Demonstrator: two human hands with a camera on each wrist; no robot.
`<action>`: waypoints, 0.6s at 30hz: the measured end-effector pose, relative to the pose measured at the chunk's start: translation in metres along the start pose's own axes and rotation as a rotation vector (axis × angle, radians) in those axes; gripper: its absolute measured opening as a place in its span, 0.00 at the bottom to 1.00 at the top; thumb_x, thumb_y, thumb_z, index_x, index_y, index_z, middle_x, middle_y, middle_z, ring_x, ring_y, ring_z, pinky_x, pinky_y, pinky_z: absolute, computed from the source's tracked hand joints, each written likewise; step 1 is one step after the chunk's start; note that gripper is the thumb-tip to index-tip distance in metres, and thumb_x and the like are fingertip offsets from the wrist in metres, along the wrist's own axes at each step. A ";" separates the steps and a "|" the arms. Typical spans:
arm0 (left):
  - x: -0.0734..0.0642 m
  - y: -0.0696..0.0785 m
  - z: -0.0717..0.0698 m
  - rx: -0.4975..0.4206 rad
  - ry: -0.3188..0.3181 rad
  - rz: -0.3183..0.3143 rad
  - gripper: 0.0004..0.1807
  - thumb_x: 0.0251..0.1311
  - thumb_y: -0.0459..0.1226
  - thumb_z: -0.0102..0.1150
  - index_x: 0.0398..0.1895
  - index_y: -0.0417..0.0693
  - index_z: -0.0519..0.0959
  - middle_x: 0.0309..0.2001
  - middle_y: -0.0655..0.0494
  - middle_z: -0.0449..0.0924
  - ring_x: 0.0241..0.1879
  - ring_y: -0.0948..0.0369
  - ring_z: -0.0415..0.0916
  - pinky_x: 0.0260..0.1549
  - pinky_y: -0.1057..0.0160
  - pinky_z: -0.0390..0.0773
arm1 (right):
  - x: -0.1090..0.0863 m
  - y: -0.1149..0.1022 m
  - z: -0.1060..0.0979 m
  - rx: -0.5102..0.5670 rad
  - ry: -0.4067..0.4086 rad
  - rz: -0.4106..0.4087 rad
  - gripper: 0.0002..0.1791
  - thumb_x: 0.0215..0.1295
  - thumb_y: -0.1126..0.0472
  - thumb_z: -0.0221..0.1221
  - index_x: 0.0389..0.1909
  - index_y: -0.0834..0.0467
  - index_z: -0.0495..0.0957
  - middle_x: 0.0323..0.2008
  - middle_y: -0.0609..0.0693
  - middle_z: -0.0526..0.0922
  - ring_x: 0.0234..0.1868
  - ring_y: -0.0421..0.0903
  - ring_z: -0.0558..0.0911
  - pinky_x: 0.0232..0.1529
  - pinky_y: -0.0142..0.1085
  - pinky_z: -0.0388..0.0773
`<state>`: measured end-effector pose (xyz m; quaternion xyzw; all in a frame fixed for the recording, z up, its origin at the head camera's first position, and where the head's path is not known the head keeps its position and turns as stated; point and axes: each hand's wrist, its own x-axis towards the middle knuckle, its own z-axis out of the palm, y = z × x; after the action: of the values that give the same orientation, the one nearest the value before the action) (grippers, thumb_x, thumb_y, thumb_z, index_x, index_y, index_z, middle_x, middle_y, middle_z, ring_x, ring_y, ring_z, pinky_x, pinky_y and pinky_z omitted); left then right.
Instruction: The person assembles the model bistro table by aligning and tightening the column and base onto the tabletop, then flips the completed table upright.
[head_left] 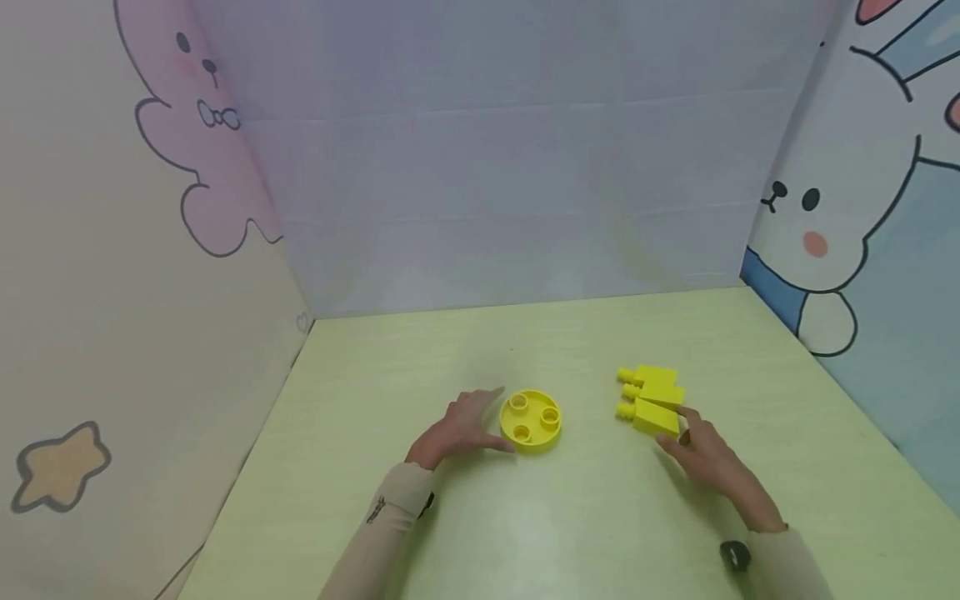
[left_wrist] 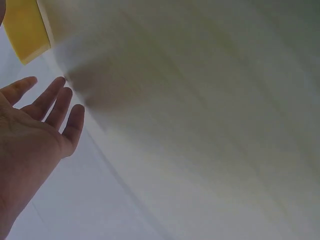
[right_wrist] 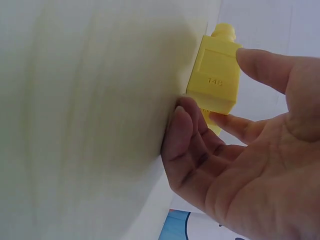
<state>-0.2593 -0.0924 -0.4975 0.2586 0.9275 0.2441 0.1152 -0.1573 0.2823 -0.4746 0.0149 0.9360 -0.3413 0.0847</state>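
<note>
A round yellow dish-like piece [head_left: 531,436] with three raised round sockets lies on the table. Beside its left edge my left hand [head_left: 467,423] spreads its thumb and fingers around the rim, holding nothing. In the left wrist view the fingers of my left hand [left_wrist: 42,120] are apart below the yellow piece's edge [left_wrist: 29,30]. To the right, three yellow blocks with knobbed ends lie side by side. The thumb and index finger of my right hand [head_left: 708,457] pinch the nearest yellow block [head_left: 654,417]. That block [right_wrist: 216,70] bears raised digits in the right wrist view; the other fingers curl beneath.
The other two yellow blocks, one in the middle [head_left: 660,393] and one farthest back [head_left: 657,375], lie against the nearest one. A pale table [head_left: 570,533] is bounded by a plain back wall [head_left: 510,183] and cartoon-printed side panels [head_left: 892,275].
</note>
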 end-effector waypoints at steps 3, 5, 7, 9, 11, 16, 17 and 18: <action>0.004 -0.002 0.002 -0.027 -0.013 -0.003 0.57 0.40 0.65 0.68 0.73 0.53 0.58 0.68 0.52 0.61 0.63 0.51 0.57 0.58 0.43 0.57 | 0.003 0.000 -0.001 -0.007 -0.018 0.015 0.37 0.69 0.50 0.54 0.62 0.75 0.53 0.38 0.65 0.73 0.32 0.51 0.72 0.30 0.41 0.73; 0.005 -0.003 0.003 -0.035 -0.017 0.000 0.55 0.41 0.64 0.68 0.73 0.54 0.58 0.68 0.53 0.61 0.63 0.51 0.57 0.59 0.43 0.57 | 0.004 0.000 0.000 -0.013 -0.036 0.029 0.35 0.68 0.50 0.55 0.59 0.75 0.56 0.36 0.62 0.73 0.31 0.50 0.72 0.29 0.40 0.72; 0.006 -0.003 0.004 -0.033 -0.017 0.008 0.54 0.41 0.64 0.68 0.72 0.55 0.59 0.67 0.53 0.62 0.63 0.51 0.57 0.58 0.43 0.56 | 0.005 -0.001 0.000 -0.023 -0.047 0.045 0.34 0.68 0.49 0.55 0.57 0.75 0.58 0.34 0.60 0.73 0.30 0.49 0.71 0.27 0.38 0.72; 0.006 -0.003 0.004 -0.025 -0.017 0.013 0.53 0.41 0.65 0.67 0.72 0.56 0.60 0.67 0.53 0.62 0.63 0.51 0.57 0.58 0.43 0.56 | 0.005 -0.002 0.001 -0.032 -0.047 0.041 0.34 0.68 0.49 0.55 0.56 0.75 0.58 0.34 0.59 0.73 0.29 0.49 0.71 0.27 0.38 0.71; 0.006 -0.002 0.004 -0.028 -0.018 0.014 0.53 0.41 0.65 0.67 0.71 0.56 0.61 0.67 0.53 0.62 0.63 0.51 0.57 0.58 0.43 0.55 | 0.005 -0.005 0.002 -0.033 -0.022 0.038 0.34 0.67 0.48 0.56 0.55 0.75 0.60 0.33 0.58 0.73 0.28 0.48 0.71 0.25 0.38 0.71; 0.005 0.001 0.003 -0.032 -0.021 0.010 0.52 0.42 0.64 0.67 0.71 0.55 0.62 0.67 0.51 0.62 0.63 0.50 0.57 0.58 0.41 0.55 | 0.005 -0.014 0.007 -0.030 0.101 -0.006 0.30 0.64 0.46 0.58 0.48 0.71 0.68 0.30 0.55 0.72 0.25 0.47 0.70 0.22 0.38 0.68; 0.005 0.001 0.003 -0.029 -0.021 0.007 0.52 0.42 0.64 0.67 0.71 0.55 0.62 0.67 0.51 0.62 0.63 0.50 0.57 0.58 0.41 0.55 | 0.006 -0.017 0.008 -0.030 0.133 -0.023 0.30 0.64 0.45 0.58 0.47 0.70 0.70 0.30 0.54 0.71 0.25 0.46 0.69 0.22 0.38 0.67; 0.005 0.001 0.003 -0.025 -0.022 0.006 0.52 0.42 0.64 0.67 0.71 0.56 0.62 0.67 0.51 0.62 0.63 0.50 0.57 0.58 0.41 0.55 | 0.006 -0.020 0.009 -0.027 0.166 -0.046 0.29 0.64 0.45 0.58 0.45 0.70 0.71 0.29 0.54 0.71 0.25 0.46 0.68 0.22 0.37 0.66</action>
<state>-0.2621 -0.0873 -0.4999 0.2624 0.9223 0.2532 0.1278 -0.1638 0.2612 -0.4697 0.0207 0.9445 -0.3280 -0.0008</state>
